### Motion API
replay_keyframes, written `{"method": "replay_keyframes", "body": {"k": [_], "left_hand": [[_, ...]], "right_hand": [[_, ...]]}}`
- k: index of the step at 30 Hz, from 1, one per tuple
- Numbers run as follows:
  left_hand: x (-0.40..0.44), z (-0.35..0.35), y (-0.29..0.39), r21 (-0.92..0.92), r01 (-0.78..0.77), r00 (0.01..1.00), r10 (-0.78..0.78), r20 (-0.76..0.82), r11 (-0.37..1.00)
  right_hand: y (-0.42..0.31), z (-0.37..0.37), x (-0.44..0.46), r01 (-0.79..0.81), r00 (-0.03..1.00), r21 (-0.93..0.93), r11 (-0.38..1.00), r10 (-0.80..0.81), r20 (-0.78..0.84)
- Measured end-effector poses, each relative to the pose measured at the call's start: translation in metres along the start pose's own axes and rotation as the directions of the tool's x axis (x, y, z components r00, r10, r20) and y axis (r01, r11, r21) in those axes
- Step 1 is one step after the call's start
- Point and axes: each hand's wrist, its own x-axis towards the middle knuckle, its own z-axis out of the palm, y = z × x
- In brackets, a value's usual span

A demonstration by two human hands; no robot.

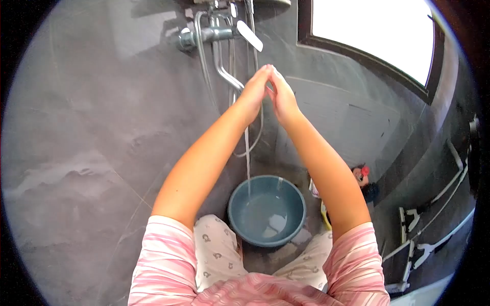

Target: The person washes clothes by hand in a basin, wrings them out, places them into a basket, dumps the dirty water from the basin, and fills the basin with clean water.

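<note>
My left hand (253,96) and my right hand (283,98) are raised in front of the mixer tap (219,34), palms facing each other. Their straight fingers meet at the tips, and a small gap shows between the palms. Nothing can be seen held in either hand. Behind my left hand, the curved metal spout (227,75) comes down from the tap. A thin stream of water (247,153) falls below my wrists into a round blue-grey basin (235,224) on the floor, which holds some water.
A shower hose (205,71) loops down from the tap. Grey walls surround me, with a bright window (372,35) at upper right. Several long-handled tools, perhaps squeegees or mops (426,250), stand at the right. Small items, one with a red top (365,171), sit beyond my right forearm.
</note>
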Motion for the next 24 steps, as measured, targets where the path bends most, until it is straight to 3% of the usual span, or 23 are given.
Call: {"method": "replay_keyframes", "body": {"k": [1, 3, 5, 7, 8, 9, 10, 12, 13, 16, 19, 20, 22, 23, 24], "left_hand": [[-0.015, 0.007, -0.014, 0.14, -0.006, 1.0, 0.003, 0.016, 0.99], [-0.046, 0.011, -0.045, 0.175, 0.079, 0.996, -0.085, 0.023, 0.981], [-0.075, 0.003, -0.093, 0.372, 0.434, 0.859, -0.502, 0.105, 0.821], [-0.119, -0.01, -0.148, 0.532, 0.454, 0.778, -0.609, 0.152, 0.714], [-0.143, -0.033, -0.204, 0.596, 0.345, 0.794, -0.564, 0.226, 0.725], [-0.164, -0.053, -0.249, 0.651, 0.217, 0.809, -0.507, 0.297, 0.728], [-0.181, -0.057, -0.253, 0.628, 0.246, 0.818, -0.506, 0.274, 0.738], [-0.214, -0.06, -0.251, 0.776, 0.548, 0.49, -0.872, 0.005, 0.312], [-0.222, -0.064, -0.255, 0.763, 0.564, 0.478, -0.878, 0.011, 0.316], [-0.22, -0.086, -0.276, 0.687, 0.491, 0.704, -0.708, 0.049, 0.535], [-0.21, -0.095, -0.29, 0.531, 0.579, 0.742, -0.67, -0.03, 0.618], [-0.216, -0.095, -0.295, 0.533, 0.579, 0.735, -0.678, -0.013, 0.617], [-0.22, -0.1, -0.305, 0.322, 0.748, 0.648, -0.744, -0.165, 0.58], [-0.218, -0.099, -0.304, 0.32, 0.756, 0.636, -0.756, -0.151, 0.572], [-0.215, -0.094, -0.3, 0.415, 0.795, 0.54, -0.829, -0.148, 0.443]], "right_hand": [[0.005, -0.015, -0.017, -0.015, 1.0, -0.006, 1.0, 0.015, -0.02], [0.014, -0.049, -0.064, -0.151, 0.988, -0.19, 0.97, 0.155, 0.01], [0.048, -0.098, -0.102, -0.179, 0.984, -0.21, 0.961, 0.18, -0.016], [0.059, -0.123, -0.156, -0.403, 0.915, -0.422, 0.812, 0.355, -0.192], [0.073, -0.142, -0.179, -0.451, 0.892, -0.432, 0.781, 0.409, -0.191], [0.093, -0.168, -0.197, -0.556, 0.827, -0.308, 0.772, 0.478, -0.296], [0.111, -0.19, -0.209, -0.632, 0.749, -0.176, 0.755, 0.535, -0.392], [0.135, -0.218, -0.234, -0.7, 0.682, -0.154, 0.697, 0.589, -0.433], [0.14, -0.23, -0.244, -0.738, 0.626, -0.117, 0.665, 0.61, -0.485], [0.135, -0.251, -0.268, -0.812, 0.549, -0.147, 0.566, 0.651, -0.524], [0.126, -0.274, -0.283, -0.881, 0.438, -0.122, 0.457, 0.688, -0.579], [0.123, -0.275, -0.29, -0.872, 0.452, -0.14, 0.469, 0.662, -0.598], [0.121, -0.28, -0.295, -0.864, 0.461, -0.161, 0.476, 0.622, -0.633], [0.122, -0.285, -0.297, -0.859, 0.463, -0.155, 0.488, 0.611, -0.642], [0.122, -0.288, -0.299, -0.852, 0.466, -0.135, 0.505, 0.616, -0.635]]}}
